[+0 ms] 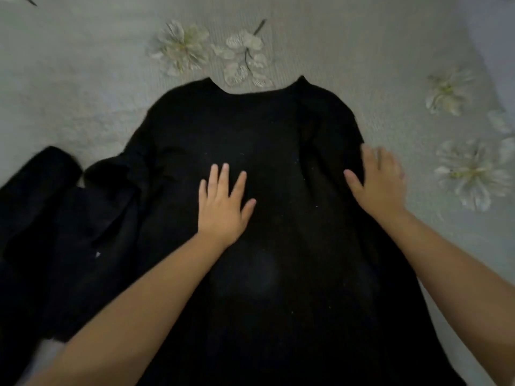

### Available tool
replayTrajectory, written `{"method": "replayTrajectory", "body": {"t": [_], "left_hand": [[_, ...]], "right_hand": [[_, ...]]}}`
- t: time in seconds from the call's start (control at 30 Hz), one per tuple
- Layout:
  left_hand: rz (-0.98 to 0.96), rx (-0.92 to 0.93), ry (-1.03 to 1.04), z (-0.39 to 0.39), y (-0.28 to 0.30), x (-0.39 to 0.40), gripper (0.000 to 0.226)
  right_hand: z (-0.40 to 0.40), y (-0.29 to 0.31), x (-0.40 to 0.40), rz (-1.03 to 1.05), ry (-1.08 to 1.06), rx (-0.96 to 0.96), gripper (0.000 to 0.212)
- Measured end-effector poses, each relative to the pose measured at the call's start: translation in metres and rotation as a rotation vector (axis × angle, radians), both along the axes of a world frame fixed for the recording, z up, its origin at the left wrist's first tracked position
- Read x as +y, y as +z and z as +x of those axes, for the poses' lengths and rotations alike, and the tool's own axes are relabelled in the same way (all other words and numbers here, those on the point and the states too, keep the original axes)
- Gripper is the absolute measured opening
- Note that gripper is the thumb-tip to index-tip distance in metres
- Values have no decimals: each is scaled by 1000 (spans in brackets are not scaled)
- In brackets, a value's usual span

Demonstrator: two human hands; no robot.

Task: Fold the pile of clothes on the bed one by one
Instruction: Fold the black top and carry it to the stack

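Note:
A black long-sleeved top [250, 129] lies spread flat on the bed, neckline away from me. My left hand [223, 204] rests flat on its chest area with fingers straight and spread. Over the garment's right edge, my right hand [379, 179] lies open, palm down, where the right sleeve is folded in over the body; this hand is blurred. The left sleeve [50, 196] trails out bunched to the left.
The bed cover [83, 79] is pale grey with large white flower prints [181, 47] above the neckline and at the right [473, 174]. Bare cover shows on the far side and to the right of the garment.

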State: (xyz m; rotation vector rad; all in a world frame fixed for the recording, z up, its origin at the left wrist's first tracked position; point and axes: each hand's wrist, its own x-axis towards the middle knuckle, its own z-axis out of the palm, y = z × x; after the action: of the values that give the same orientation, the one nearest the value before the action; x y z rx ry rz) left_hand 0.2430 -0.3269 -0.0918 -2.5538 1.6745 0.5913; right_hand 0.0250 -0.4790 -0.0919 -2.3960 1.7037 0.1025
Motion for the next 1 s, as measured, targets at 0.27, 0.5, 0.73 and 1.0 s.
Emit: {"method": "replayTrajectory", "body": {"t": [0.27, 0.5, 0.73, 1.0], "left_hand": [[41, -1, -9, -57, -43, 16, 68], [125, -50, 36, -71, -25, 2, 65], [-77, 51, 23, -100, -15, -59, 61], [29, 33, -8, -126, -40, -75, 65]], "right_hand": [[-46, -28, 33, 137, -412, -189, 55], [-92, 19, -51, -41, -256, -53, 48], [-110, 37, -140, -133, -142, 80, 51], [-157, -5, -81, -114, -288, -279, 83]]}}
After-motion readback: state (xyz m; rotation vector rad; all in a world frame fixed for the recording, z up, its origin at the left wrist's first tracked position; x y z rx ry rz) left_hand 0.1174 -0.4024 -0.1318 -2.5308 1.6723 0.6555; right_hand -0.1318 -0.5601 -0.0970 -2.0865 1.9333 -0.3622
